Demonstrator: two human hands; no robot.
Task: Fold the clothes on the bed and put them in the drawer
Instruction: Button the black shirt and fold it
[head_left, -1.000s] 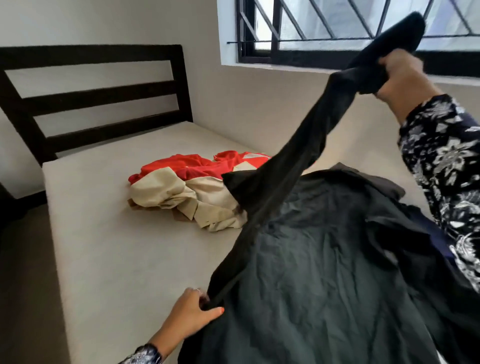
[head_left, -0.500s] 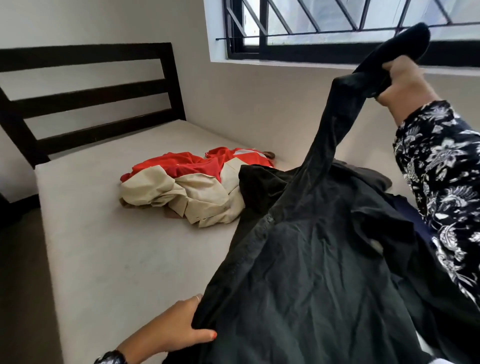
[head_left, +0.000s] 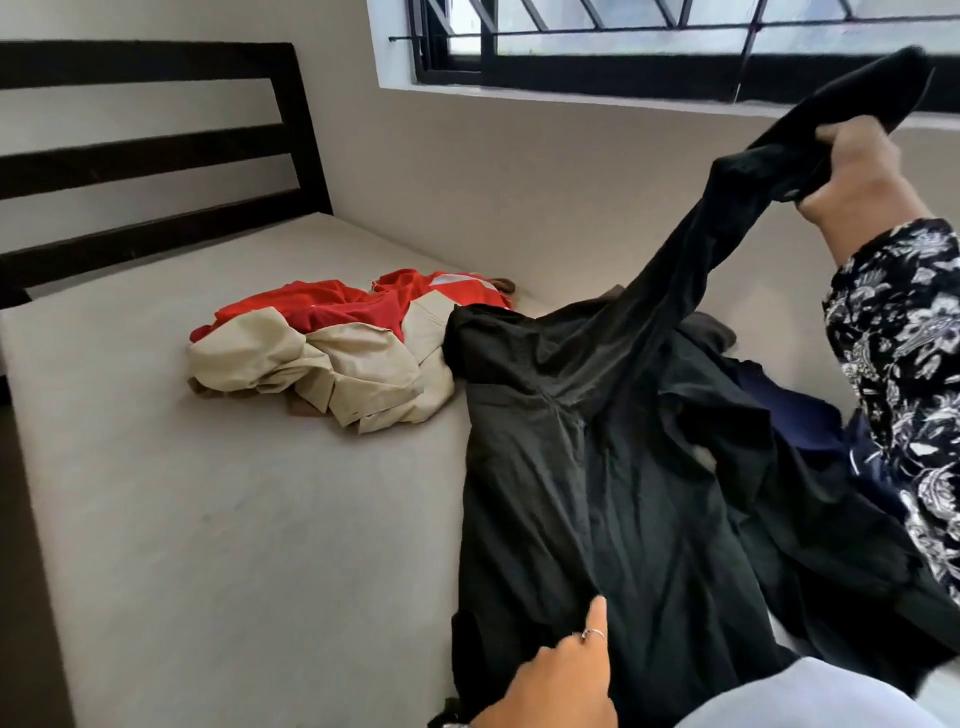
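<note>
change: my left hand (head_left: 558, 680) has let go of the black garment's (head_left: 613, 499) near edge, which it pinched a moment ago, and now lies on top of the cloth; the body of the garment has settled flatter on the bed (head_left: 218, 519). i judge the spreading step nearly done and the first fold not yet begun.
left hand: nearest me, on the garment's near left part, index finger straight and pressing the cloth, the others loosely bent, holding nothing.
black garment: spread over the bed's right side, one sleeve pulled up and away.
right hand (head_left: 857, 171): beyond the garment's body, raised toward the window (head_left: 675, 47), fingers curled tight round the sleeve end.
other clothes: a beige and red heap (head_left: 343, 348) at the garment's far left corner, touching it, still unfolded.
drawer: not in view.
</note>
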